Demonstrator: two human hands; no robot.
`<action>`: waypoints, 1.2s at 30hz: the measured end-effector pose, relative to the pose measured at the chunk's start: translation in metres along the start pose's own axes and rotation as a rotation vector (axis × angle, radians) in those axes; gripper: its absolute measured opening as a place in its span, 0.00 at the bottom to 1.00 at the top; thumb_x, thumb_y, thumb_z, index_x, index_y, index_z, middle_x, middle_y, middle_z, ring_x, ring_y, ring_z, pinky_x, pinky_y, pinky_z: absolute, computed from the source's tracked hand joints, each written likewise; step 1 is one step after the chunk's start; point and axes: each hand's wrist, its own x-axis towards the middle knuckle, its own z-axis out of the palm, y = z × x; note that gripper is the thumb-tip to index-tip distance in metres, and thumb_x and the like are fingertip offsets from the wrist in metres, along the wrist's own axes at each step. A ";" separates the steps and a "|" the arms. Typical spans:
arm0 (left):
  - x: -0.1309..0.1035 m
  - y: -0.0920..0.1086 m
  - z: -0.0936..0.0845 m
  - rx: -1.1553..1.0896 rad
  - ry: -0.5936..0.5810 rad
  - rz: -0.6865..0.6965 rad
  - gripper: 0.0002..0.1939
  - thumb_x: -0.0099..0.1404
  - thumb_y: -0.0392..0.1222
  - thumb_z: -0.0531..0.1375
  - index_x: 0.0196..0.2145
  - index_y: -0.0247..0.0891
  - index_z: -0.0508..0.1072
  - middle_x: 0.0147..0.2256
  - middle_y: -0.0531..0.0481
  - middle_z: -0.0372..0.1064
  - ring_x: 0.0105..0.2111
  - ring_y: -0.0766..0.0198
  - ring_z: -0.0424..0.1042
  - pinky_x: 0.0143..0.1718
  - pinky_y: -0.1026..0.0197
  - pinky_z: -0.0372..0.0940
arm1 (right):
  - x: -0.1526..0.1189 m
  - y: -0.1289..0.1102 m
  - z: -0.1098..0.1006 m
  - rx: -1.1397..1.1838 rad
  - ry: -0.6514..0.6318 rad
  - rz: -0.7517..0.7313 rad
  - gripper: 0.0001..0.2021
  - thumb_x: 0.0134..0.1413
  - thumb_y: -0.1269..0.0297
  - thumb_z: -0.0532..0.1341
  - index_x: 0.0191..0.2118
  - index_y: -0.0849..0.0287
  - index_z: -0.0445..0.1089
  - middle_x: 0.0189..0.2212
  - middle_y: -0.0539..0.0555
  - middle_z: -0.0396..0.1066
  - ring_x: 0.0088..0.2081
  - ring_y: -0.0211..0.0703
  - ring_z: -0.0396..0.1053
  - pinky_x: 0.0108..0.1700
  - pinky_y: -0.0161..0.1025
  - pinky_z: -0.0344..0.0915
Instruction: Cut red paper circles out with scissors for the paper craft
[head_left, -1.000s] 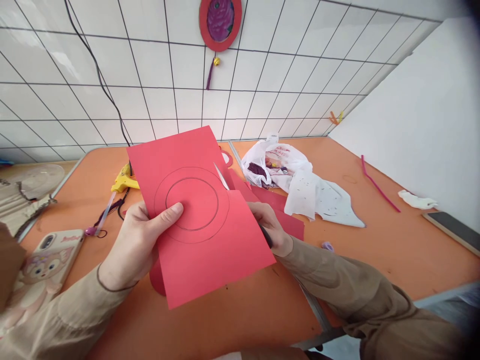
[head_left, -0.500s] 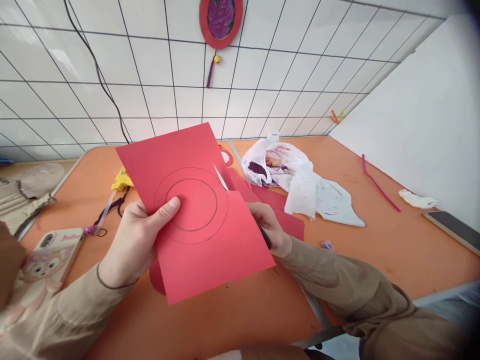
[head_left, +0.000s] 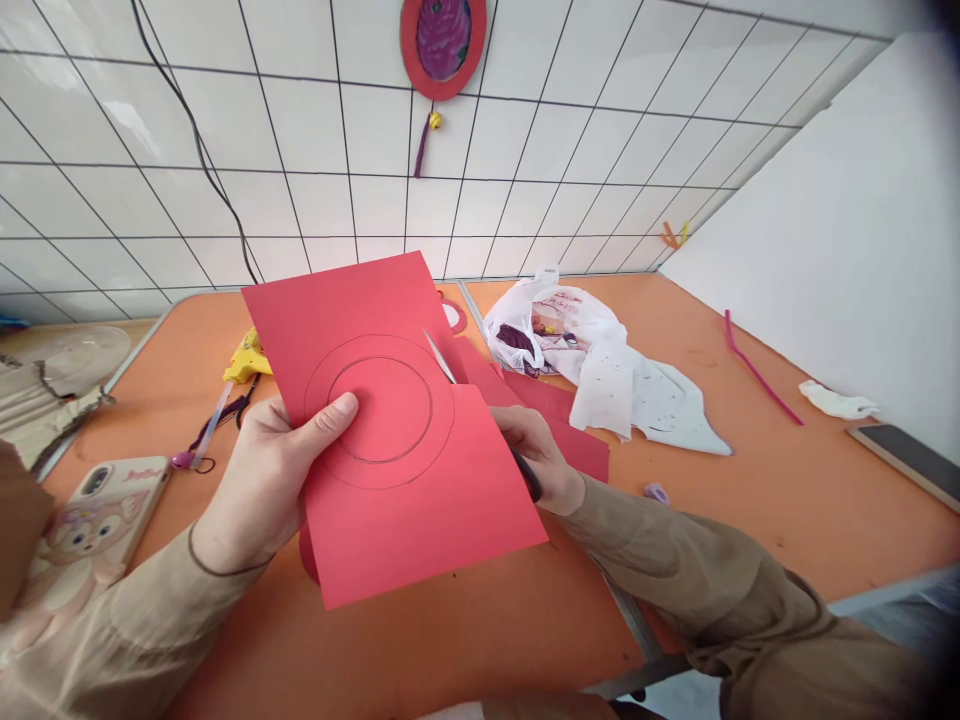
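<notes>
Two grips mid-frame: your left fingers pinch red card, right fingers wrap scissors; a hasty turn could nick the outer circle.

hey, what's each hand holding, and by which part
Left hand: the paper, by its left side. Right hand: scissors, by the black handle, partly hidden.

left hand: grips circle-marked red sheet | right hand: holds scissors against it
</notes>
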 end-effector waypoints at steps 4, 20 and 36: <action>0.002 0.000 -0.002 0.023 0.001 0.014 0.12 0.51 0.43 0.70 0.33 0.37 0.80 0.33 0.44 0.80 0.32 0.48 0.79 0.32 0.55 0.77 | 0.000 0.001 0.000 0.018 0.003 -0.034 0.19 0.54 0.46 0.59 0.31 0.59 0.73 0.16 0.48 0.56 0.20 0.36 0.52 0.22 0.34 0.56; 0.004 0.002 -0.007 0.043 -0.033 0.021 0.10 0.51 0.44 0.70 0.31 0.38 0.80 0.33 0.44 0.80 0.32 0.47 0.79 0.30 0.54 0.77 | -0.002 0.005 -0.004 0.043 -0.066 -0.035 0.16 0.58 0.53 0.58 0.41 0.60 0.74 0.19 0.49 0.64 0.19 0.36 0.59 0.21 0.33 0.59; 0.004 0.009 -0.005 0.076 -0.023 -0.011 0.10 0.50 0.44 0.71 0.29 0.36 0.79 0.32 0.43 0.80 0.30 0.48 0.79 0.26 0.58 0.76 | -0.002 -0.002 -0.002 0.016 -0.088 -0.016 0.13 0.59 0.54 0.58 0.35 0.60 0.70 0.19 0.48 0.61 0.19 0.35 0.58 0.22 0.34 0.58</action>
